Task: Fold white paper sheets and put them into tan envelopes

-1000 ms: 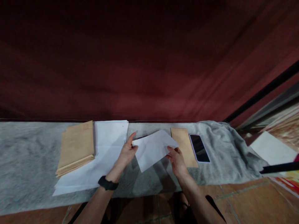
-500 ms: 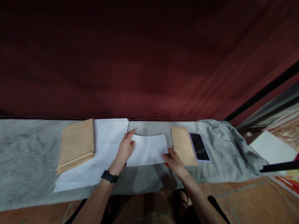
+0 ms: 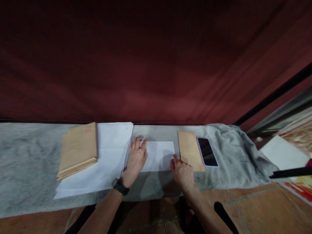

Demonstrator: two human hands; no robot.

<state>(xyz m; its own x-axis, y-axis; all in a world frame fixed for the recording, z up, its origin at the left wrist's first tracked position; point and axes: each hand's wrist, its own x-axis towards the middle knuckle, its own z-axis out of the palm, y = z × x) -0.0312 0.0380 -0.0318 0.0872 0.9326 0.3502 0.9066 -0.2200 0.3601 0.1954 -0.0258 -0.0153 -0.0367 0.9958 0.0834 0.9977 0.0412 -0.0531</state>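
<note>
A white sheet of paper [image 3: 157, 156], perhaps folded, lies flat on the grey cloth in front of me. My left hand [image 3: 136, 156] rests palm down over its left end, fingers stretched and slightly spread. At the lower right edge is my right hand [image 3: 182, 172], its thumb and forefinger close together on the paper and the other fingers curled. Just beyond that hand lies a single brown envelope [image 3: 191, 149]. Larger white sheets [image 3: 112, 143] spread out to the left of my left hand, partly under a stack of brown envelopes [image 3: 79, 146].
A phone [image 3: 207, 152] in a pale purple case lies right of the single envelope. Grey cloth [image 3: 29, 162] covers the long narrow surface, bunched at its right end. A dark red curtain [image 3: 146, 81] hangs behind. Black bars [image 3: 290, 174] and papers are at far right.
My left hand has shifted right and flattened onto the paper's left end. The sheet lies flatter. My right hand has turned over more, with its fingers still at the right edge.
</note>
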